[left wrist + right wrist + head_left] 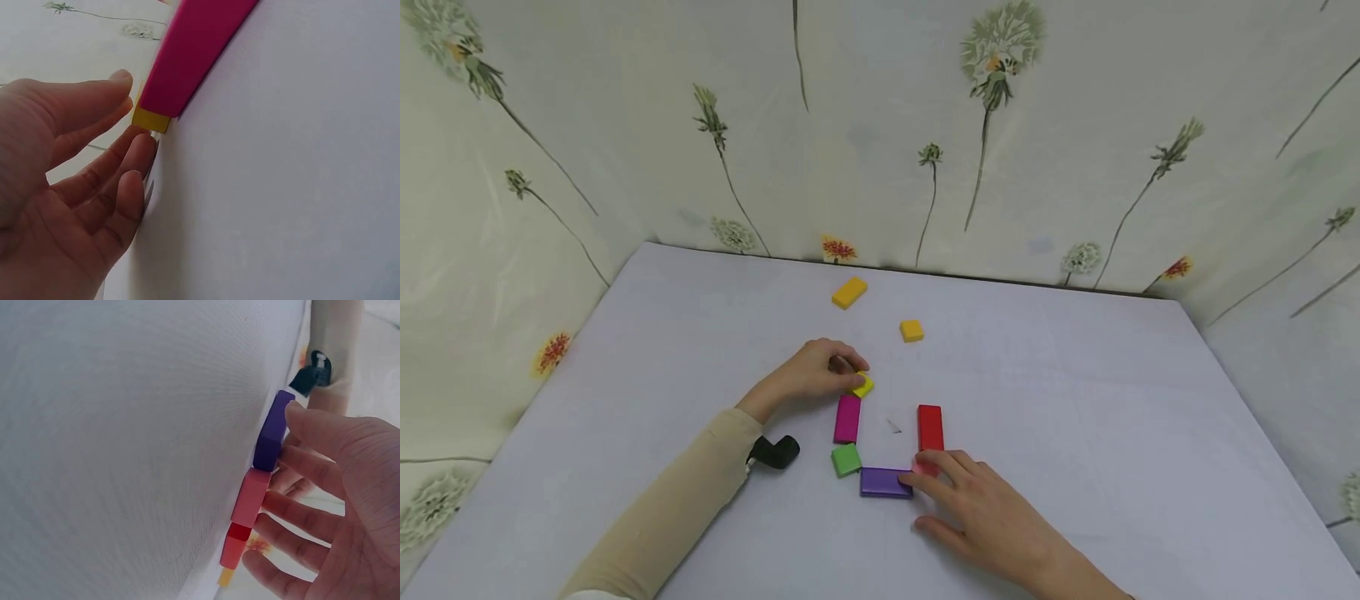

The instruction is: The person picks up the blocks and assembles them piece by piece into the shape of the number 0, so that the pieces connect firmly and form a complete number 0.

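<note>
Several flat coloured blocks form a U-shaped line on the white table. My left hand (pixel 812 371) pinches a small yellow block (pixel 864 387) at the far end of the magenta block (pixel 847 419). In the left wrist view, fingertips meet the yellow block (pixel 150 120) beside the magenta one (pixel 194 56). Below the magenta block lies a green square (pixel 846 460), then a purple block (pixel 880 482). My right hand (pixel 992 521) is spread, its fingertips touching the purple block and a pink block (pixel 251 499) partly hidden under them. A red block (pixel 930 427) extends beyond the pink one.
Toward the back of the table (pixel 1075 400) lie a long orange-yellow block (pixel 850 292) and a smaller square one (pixel 912 331). A black wrist-worn device (pixel 777 452) sits at the left sleeve (pixel 677 504). Flower-patterned cloth (pixel 865 167) stands behind the table.
</note>
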Tool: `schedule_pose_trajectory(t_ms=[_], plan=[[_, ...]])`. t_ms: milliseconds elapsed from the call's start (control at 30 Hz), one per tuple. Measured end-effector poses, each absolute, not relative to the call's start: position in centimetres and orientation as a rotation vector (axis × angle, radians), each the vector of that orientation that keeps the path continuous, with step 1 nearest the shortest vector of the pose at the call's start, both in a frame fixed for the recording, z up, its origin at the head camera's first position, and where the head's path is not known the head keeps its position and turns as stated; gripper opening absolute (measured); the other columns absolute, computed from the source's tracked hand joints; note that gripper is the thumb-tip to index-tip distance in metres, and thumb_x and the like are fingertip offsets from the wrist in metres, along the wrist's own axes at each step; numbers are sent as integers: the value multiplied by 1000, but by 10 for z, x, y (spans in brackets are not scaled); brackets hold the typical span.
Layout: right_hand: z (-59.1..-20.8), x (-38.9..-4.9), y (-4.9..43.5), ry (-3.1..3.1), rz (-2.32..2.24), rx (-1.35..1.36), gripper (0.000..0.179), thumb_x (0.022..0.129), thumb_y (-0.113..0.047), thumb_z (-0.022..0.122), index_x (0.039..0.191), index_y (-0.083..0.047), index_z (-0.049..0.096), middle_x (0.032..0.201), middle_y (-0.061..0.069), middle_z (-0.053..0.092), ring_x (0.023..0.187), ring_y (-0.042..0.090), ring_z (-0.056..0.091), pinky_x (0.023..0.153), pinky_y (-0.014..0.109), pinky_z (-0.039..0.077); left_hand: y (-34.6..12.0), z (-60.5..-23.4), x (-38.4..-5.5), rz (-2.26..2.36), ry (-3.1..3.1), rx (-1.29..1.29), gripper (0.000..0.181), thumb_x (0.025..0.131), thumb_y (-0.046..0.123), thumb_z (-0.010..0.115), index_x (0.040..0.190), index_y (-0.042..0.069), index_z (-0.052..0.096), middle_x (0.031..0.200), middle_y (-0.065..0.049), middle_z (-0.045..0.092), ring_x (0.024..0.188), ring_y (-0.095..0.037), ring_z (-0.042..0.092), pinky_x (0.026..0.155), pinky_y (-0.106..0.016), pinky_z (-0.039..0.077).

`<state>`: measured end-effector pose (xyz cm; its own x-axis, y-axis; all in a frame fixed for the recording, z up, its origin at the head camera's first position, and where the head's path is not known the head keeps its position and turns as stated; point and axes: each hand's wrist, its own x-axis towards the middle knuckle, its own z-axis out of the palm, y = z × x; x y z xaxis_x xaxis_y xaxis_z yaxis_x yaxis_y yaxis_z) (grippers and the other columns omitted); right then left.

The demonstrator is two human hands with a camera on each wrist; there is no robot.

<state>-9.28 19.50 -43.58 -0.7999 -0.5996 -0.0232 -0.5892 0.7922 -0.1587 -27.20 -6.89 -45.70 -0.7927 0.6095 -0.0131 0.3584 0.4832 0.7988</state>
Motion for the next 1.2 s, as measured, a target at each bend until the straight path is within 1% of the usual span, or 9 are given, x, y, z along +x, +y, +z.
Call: schedule_pose_trajectory(t_ms=[100,233,333,433,500,633,800,1033,1200], plan=[[-436,-93,195,2905,-217,-970,49,91,-49,64,135,-28,58,136,-1,49,121,17,46,92,39,48,-73,-457,-268,1225,2465,801,20,91,22,70,109,12,71,99,6,67,92,-14,60,84,-31,49],[-435,-93,195,2911,-221,-981,48,91,-49,64,134,-28,59,136,-1,49,120,17,46,92,38,48,-80,-453,-258,1233,2509,891,21,92,23,70,110,12,71,102,4,64,98,-16,60,84,-34,49],[-435,-93,195,2919,-236,-988,48,91,-49,65,133,-28,60,136,-1,49,120,16,46,92,38,48,-82,-448,-246,1203,2531,1003,23,92,23,70,112,12,71,109,2,62,107,-17,58,91,-38,47],[-435,-92,196,2931,-250,-1001,47,91,-49,65,132,-28,60,136,-2,50,120,15,47,92,38,48,-83,-444,-230,1111,2560,1100,28,91,26,71,116,12,70,119,1,60,115,-18,53,99,-41,43],[-435,-92,196,2935,-243,-1011,47,91,-49,65,132,-27,61,135,-1,50,120,16,47,91,37,48,-83,-443,-219,1020,2587,1158,31,91,28,71,118,13,70,123,1,58,119,-18,51,101,-41,42],[-435,-92,196,2934,-223,-1009,47,90,-49,66,132,-27,61,135,-1,50,120,17,47,91,38,48,-85,-444,-199,906,2618,1225,35,90,32,72,121,16,69,128,0,57,121,-18,48,100,-42,43],[-435,-92,195,2923,-241,-998,47,91,-49,65,132,-27,60,136,-1,50,120,17,47,93,39,48,-89,-446,-181,842,2631,1341,35,89,34,73,119,18,70,130,-1,57,121,-17,48,100,-39,42],[-435,-92,196,2921,-228,-986,49,91,-51,64,134,-27,60,138,0,49,121,18,47,93,40,48,-93,-445,-158,627,2652,1374,36,91,42,68,123,25,69,132,1,56,122,-18,49,99,-40,42],[-435,-90,198,2940,-239,-1007,48,90,-49,66,132,-26,61,136,1,50,120,19,49,91,40,49,-94,-447,-147,568,2684,1451,38,92,44,66,124,26,67,134,0,55,123,-20,49,97,-42,42]])
